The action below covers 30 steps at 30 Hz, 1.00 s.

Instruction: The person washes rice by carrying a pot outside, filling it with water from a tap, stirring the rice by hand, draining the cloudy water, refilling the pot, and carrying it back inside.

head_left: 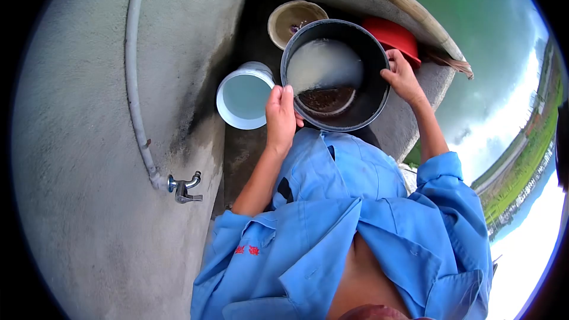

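Observation:
Both hands hold a round black bucket (374, 98) by its rim, its opening turned toward me. Cloudy whitish water (326, 65) covers part of its inside, and dark brown grainy matter (326, 99) shows along the lower side. My left hand (282, 115) grips the rim at the near left, thumb on top. On the right side, my right hand (403, 76) is closed on the rim. Left of the black bucket stands a white bucket (221, 98) with clear liquid in it. Behind is a beige basin (276, 29) with some liquid and small bits in it.
A red basin (394, 34) leans at the far right by the low concrete wall (424, 92). A bamboo pole (403, 3) runs along the wall top. At left, a metal tap (186, 186) and grey pipe (131, 53) are fixed to the concrete wall. Greenery lies beyond.

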Each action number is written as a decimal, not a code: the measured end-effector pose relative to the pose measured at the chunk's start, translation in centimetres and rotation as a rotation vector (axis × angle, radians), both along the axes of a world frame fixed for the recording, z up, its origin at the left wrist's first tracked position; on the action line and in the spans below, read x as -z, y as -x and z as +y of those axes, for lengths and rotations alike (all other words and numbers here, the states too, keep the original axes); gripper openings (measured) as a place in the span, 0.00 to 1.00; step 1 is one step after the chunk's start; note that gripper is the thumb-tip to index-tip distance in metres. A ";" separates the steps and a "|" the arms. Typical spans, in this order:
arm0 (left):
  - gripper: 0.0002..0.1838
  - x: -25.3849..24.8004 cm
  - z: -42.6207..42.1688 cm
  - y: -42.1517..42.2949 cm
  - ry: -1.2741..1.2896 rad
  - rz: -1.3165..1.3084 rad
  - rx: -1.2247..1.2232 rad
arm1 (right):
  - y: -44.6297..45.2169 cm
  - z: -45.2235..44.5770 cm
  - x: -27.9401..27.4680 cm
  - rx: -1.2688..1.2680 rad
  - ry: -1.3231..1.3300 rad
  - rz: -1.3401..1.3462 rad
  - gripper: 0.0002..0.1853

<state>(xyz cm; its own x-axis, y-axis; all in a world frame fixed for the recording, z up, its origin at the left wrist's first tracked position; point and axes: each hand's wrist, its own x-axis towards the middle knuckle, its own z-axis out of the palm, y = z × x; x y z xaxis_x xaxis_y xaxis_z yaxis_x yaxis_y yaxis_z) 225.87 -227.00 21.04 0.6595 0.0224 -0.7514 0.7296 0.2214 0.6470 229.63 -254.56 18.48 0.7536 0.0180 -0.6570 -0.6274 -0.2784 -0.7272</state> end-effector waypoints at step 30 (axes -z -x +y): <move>0.07 -3.1 -5.4 4.5 -0.491 -0.476 -0.091 | -0.3 -3.0 -4.2 -0.114 0.131 -0.645 0.16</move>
<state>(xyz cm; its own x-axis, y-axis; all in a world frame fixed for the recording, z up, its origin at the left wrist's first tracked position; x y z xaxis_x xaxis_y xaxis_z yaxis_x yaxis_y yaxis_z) 221.34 -232.41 24.15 0.8945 0.3572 -0.2689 0.3333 -0.1319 0.9335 229.90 -257.53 22.73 0.9944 0.0713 -0.0774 -0.0395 -0.4290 -0.9024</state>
